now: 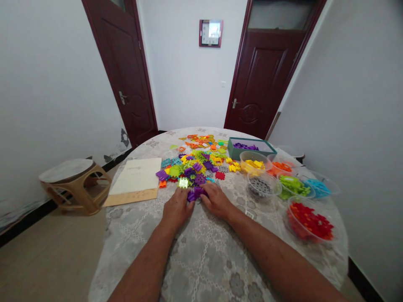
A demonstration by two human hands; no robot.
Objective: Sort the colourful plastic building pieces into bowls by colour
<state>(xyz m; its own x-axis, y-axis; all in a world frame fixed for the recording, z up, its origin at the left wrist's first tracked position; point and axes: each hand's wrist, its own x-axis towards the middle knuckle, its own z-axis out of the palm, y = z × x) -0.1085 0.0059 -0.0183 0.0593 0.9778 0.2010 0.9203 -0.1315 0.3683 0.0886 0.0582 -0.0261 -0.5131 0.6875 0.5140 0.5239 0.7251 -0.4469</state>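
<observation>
Both hands meet at the near edge of a mixed pile of plastic pieces point(204, 161) on a round table. Purple pieces point(195, 193) lie between them. My left hand point(178, 206) has its fingers closed against the left side of the purple pieces, its fingertips beside a light green piece point(183, 183). My right hand point(216, 199) has thumb and fingers around their right side. The fingers partly cover these pieces, so their exact number is unclear. A red square piece point(220, 175) lies just beyond my right hand.
To the right stand clear bowls of yellow point(252, 164), orange point(281, 167), grey point(260, 186), green point(294, 186), blue point(318, 188) and red pieces point(310, 221). A green box point(232, 152) holds purple pieces. A cream folder point(134, 178) lies left; a stool point(74, 184) stands beyond.
</observation>
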